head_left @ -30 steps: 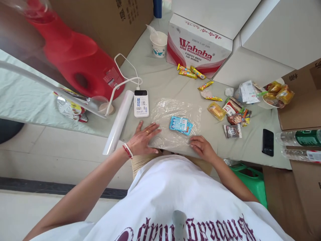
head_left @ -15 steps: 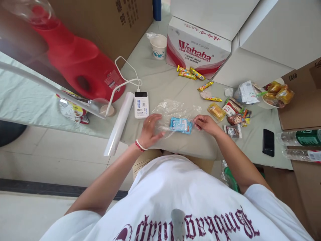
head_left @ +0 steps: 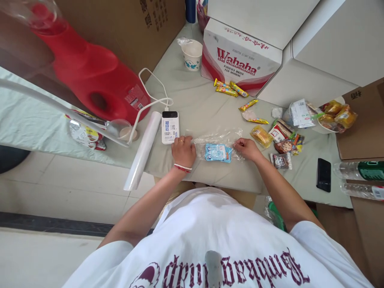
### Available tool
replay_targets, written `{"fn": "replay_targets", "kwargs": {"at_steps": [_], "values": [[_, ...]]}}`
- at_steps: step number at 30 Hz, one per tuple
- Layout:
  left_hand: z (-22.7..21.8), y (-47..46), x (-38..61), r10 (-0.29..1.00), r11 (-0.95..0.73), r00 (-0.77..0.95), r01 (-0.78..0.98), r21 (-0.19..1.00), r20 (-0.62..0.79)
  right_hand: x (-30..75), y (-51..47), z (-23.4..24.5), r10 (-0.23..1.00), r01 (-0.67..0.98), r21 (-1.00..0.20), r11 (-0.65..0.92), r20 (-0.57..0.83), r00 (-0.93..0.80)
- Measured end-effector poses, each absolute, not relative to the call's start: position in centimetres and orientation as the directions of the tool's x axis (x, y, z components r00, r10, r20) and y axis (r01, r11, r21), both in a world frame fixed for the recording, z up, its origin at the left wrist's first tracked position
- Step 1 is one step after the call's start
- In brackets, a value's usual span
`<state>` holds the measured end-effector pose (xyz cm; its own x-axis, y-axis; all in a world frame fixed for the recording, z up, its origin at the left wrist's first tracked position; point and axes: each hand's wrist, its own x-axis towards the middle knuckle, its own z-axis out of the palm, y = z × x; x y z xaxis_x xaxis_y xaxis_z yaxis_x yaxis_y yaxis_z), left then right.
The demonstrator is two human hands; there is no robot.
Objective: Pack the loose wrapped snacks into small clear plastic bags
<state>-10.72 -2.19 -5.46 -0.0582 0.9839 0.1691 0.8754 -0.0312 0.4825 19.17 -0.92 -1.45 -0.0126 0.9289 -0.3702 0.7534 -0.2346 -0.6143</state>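
Note:
A sheet of clear plastic wrap [head_left: 207, 138] lies crinkled on the cloth-covered table, with small blue packets [head_left: 216, 152] stacked at its middle. My right hand [head_left: 246, 149] pinches the right edge of the wrap between thumb and fingers. At the opposite edge, my left hand [head_left: 183, 153] is closed on the film with its back upward; its thumb is partly hidden. Just beyond the left fingers lies a white power bank [head_left: 170, 129] with a cable plugged in. A roll of plastic wrap [head_left: 143, 150] rests slantwise to the left.
Yellow snack sticks [head_left: 227, 91] lie before a Wahaha carton [head_left: 240, 56], near a paper cup [head_left: 192, 55]. Wrapped snacks [head_left: 283, 140] and a black phone [head_left: 324, 175] are on the right. A big red jug [head_left: 99, 76] stands at the left.
My left hand has turned and its spread fingers have closed at the film's left edge. The wrap lies flatter and lower. My right hand still pinches its edge.

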Motion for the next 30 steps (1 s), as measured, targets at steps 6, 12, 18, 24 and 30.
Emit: {"fn": "replay_targets", "kwargs": {"at_steps": [6,12,18,24,30], "values": [[-5.3,-2.4,-9.8,0.972,-0.041,-0.061,0.904,0.425,0.225,17.8,1.0,0.1,0.991,0.965,-0.232,0.124,-0.013,-0.13],[-4.7,-3.0,-10.1,0.977,-0.109,0.012,0.884,0.454,0.211,13.3,6.7,-0.5,0.91,0.88,-0.324,0.349,-0.109,-0.401],[-4.6,-3.4,-10.0,0.945,-0.328,0.302,0.882,0.339,0.128,12.0,7.5,1.0,0.845,0.852,-0.374,0.367,-0.25,-0.473],[-5.3,-2.9,-10.0,0.966,-0.258,0.237,0.885,0.388,0.102,11.8,0.6,3.2,0.656,0.72,-0.214,0.66,-0.302,-0.691],[-5.1,-3.3,-11.4,0.979,-0.186,0.058,0.665,0.724,0.198,11.7,-4.4,0.8,0.653,0.718,-0.153,0.679,-0.319,-0.687]]}}
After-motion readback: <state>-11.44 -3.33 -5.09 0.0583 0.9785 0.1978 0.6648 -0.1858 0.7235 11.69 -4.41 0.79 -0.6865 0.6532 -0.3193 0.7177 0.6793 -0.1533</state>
